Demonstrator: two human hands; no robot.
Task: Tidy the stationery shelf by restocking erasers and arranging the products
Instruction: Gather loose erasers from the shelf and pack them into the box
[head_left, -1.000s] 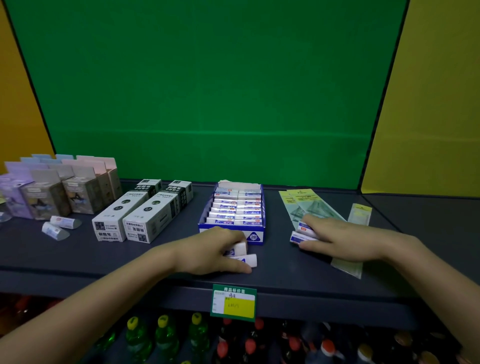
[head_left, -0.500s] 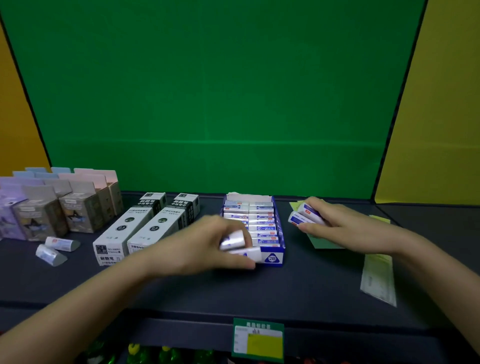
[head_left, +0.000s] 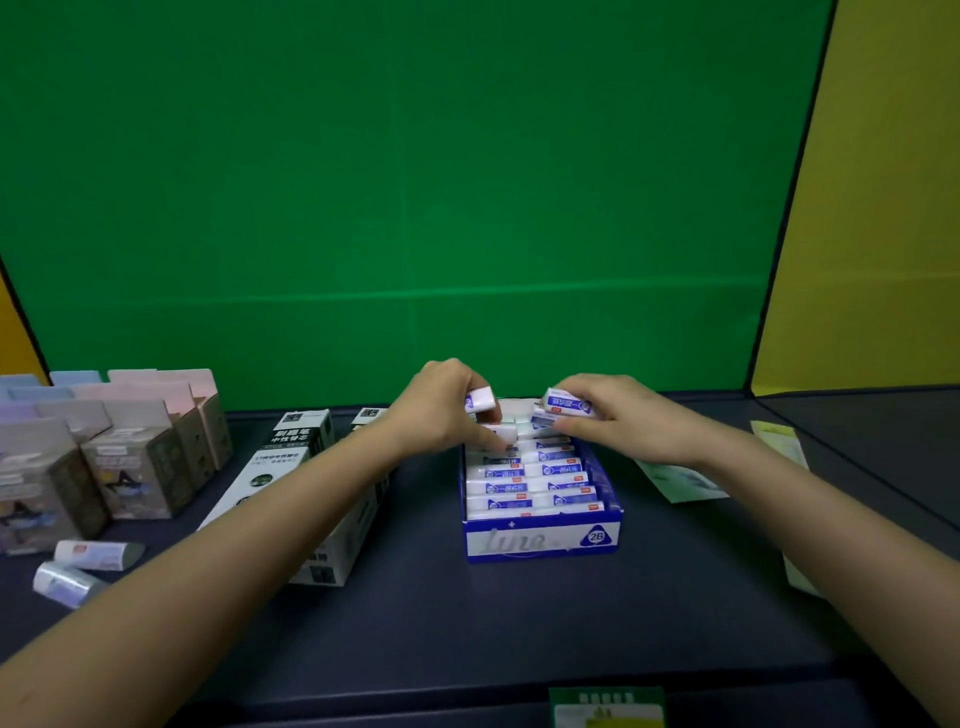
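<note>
On the dark shelf (head_left: 519, 623), white boxes (head_left: 284, 453) lie left of the blue eraser box (head_left: 540, 541). Over its far end, the left hand (head_left: 441, 410) pinches two erasers (head_left: 480, 400) in curled fingers; just beside, the right hand (head_left: 621, 422) grips an eraser pair (head_left: 569, 404) likewise.

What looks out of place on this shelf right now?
Two wrapped pieces lie loose at the front left, outside any box, at different angles. On the right, flat green packets lie scattered and askew. The erasers in the blue box sit in neat rows.
</note>
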